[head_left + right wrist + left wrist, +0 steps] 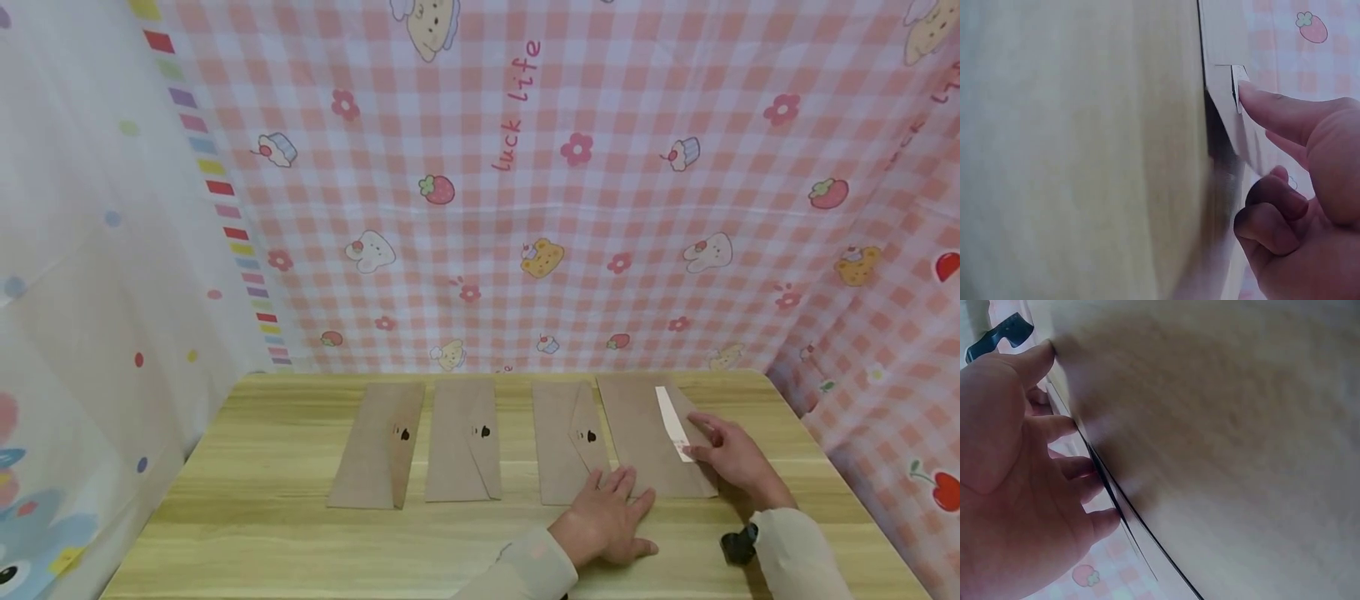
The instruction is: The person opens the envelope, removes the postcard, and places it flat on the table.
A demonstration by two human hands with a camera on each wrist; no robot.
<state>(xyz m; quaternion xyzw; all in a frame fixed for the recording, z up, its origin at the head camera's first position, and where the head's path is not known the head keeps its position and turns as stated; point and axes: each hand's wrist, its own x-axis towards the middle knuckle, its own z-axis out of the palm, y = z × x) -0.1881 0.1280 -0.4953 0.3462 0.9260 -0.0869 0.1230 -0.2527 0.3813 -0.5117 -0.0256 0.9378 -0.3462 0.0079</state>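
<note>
Left hand [606, 518] spread, right hand [737, 458] gripping kraft envelope [639, 433], touching white strip [670, 417]: peeling step, likely; calls for steady pull.

The counter [262, 533] has a pale, yellowish wood-grain top, its streaks running crosswise in front of the person and spreading to both sides of the hands. Four brown paper envelopes lie on it in a row. Well to the left of the left hand [609, 515] is the first envelope [366, 454], lying aslant; the second envelope [456, 442] sits between that one and the hand, with a strip of bare wood on either side. The third envelope [557, 442] lies just beyond the left hand, whose fingertips overlap its near right corner. The fourth envelope [633, 425] lies beside it, under the right hand [737, 457] at its right edge.
</note>
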